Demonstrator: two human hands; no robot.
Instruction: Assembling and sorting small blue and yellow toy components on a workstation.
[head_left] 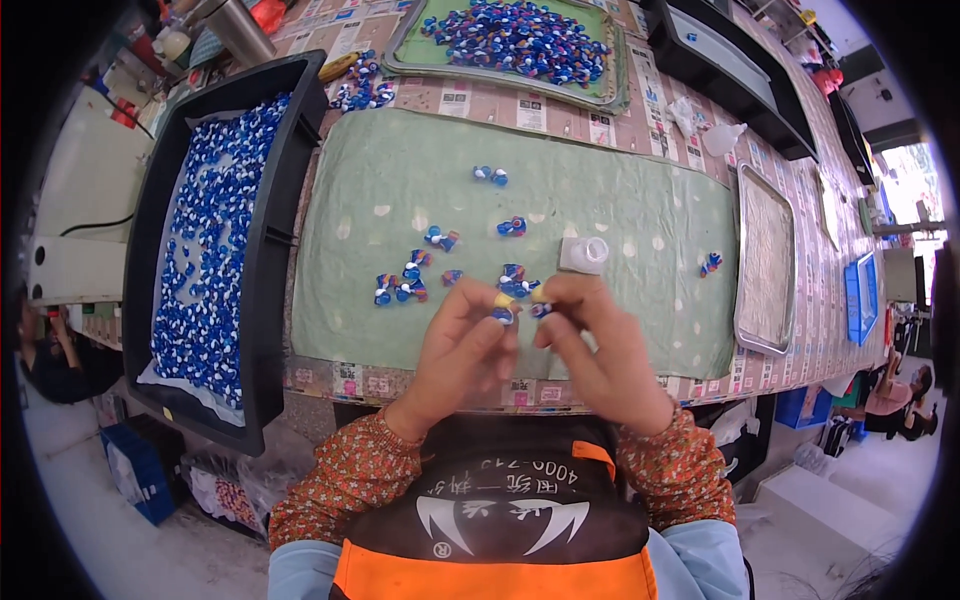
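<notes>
Over the near middle of a green cloth (620, 330), my left hand (452, 350) pinches a small blue-and-white plastic piece (503, 316). My right hand (607, 345) faces it, with another small dark blue piece (541, 310) between thumb and fingers. The two pieces are slightly apart. Yellow covers show on fingertips of both hands. Just beyond the fingers sits a small cluster of blue, white and orange pieces (514, 274). More such pieces (400, 288) lie left of my left hand. A small white open bottle (591, 250) on a pale square block stands beyond my right hand.
At left is a black tray (268, 340) holding many blue-and-white pieces. A metal tray (400, 62) heaped with coloured pieces lies at the back. Another metal tray (742, 270) is at right, with a black tray (800, 140) behind it. Other people are at far left and right.
</notes>
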